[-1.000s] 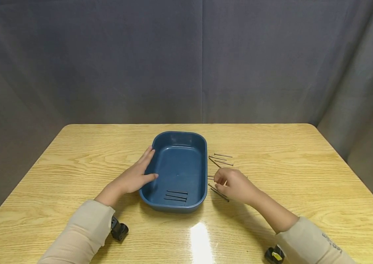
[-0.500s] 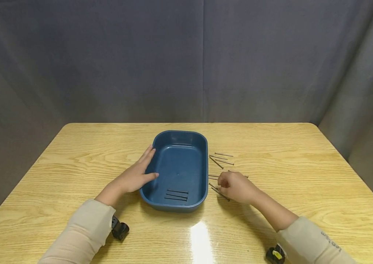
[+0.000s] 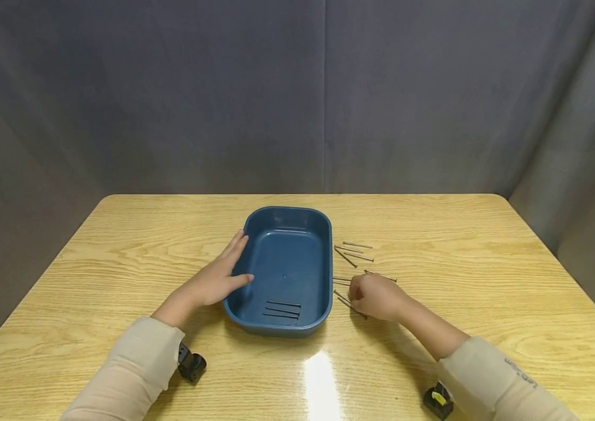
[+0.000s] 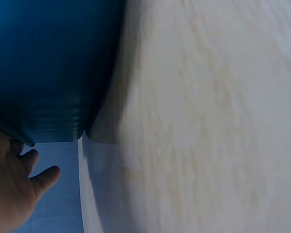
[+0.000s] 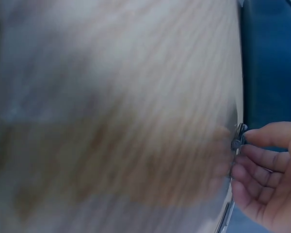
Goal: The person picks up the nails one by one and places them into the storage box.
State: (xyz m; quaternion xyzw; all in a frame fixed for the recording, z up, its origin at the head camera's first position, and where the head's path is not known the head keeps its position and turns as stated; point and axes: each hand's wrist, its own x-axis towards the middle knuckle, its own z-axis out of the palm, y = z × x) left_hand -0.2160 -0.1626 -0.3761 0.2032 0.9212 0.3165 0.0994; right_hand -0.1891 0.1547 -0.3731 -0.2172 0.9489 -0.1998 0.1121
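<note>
My left hand [image 3: 218, 278] rests on the left side of a deep blue plastic tray [image 3: 284, 330], its fingers spread along the rim and the thumb reaching inside. Three nails [image 3: 282, 310] lie in the near end of the tray. To the right of the tray, my right hand [image 3: 378, 296] is down at the tabletop with bent fingers, its fingertips over the ends of two nails [image 3: 341, 281]. In the right wrist view, nail heads [image 5: 236, 143] show right at the thumb and index fingertips; I cannot tell if they pinch a nail.
Several nails [image 3: 354, 251] lie farther back beside the tray. A single nail [image 3: 381, 275] lies just behind the right hand, and two more [image 3: 344, 299] lie in front of its fingers. The wooden table [image 3: 134, 245] ends at a grey curtain [image 3: 213, 99].
My right hand has come down and slightly nearer to me, onto the middle nails, uncovering the nails behind it. My left hand and the tray have stayed in place.
</note>
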